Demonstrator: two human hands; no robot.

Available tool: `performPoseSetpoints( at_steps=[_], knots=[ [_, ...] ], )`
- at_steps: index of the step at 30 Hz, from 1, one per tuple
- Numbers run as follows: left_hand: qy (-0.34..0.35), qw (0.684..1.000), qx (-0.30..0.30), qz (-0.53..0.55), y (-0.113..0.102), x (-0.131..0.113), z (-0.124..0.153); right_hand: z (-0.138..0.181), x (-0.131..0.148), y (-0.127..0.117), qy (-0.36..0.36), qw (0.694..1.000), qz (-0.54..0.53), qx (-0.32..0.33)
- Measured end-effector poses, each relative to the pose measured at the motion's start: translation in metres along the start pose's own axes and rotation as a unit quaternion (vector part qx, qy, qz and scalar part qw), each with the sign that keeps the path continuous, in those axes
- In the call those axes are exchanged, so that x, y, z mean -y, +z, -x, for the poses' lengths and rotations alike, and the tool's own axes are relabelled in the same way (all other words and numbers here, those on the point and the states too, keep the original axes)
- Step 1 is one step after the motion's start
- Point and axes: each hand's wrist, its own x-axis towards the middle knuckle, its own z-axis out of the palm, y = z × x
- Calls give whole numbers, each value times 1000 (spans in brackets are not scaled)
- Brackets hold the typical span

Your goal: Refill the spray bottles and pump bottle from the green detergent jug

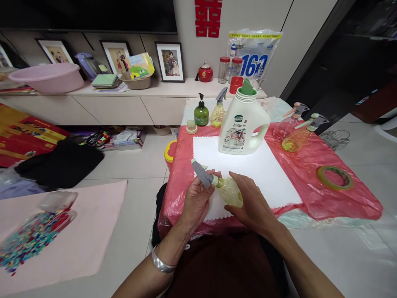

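Note:
A small spray bottle (228, 191) with a pale yellow, clear body lies tilted across my two hands, its grey trigger head pointing to the upper left. My left hand (198, 194) grips it at the neck and trigger head. Around the lower body wrap the fingers of my right hand (251, 198). Just beyond them a large white detergent jug (243, 124) stands upright on a white cloth (266, 174), with a green piece in its open mouth. Behind the jug's left side are another yellow spray bottle (217, 115) and a green pump bottle (201, 114).
Two more spray bottles, one pink (285, 125) and one yellow-orange (297, 136), stand at the right on the red plastic sheet (335, 153). A tape roll (335, 178) lies nearer. A small round cap (191, 127) sits back left. Colourful beads (31, 238) cover a pink mat (93, 231).

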Motion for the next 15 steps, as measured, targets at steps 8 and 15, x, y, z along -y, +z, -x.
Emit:
performPoseSetpoints(
  at_steps=[8, 15],
  knots=[
    [-7, 1000, 2, -20, -1, 4, -1, 5, 2, 3, 18, 1000, -16, -7],
    [-9, 999, 8, -33, -2, 5, -2, 7, -1, 6, 20, 999, -27, -6]
  ],
)
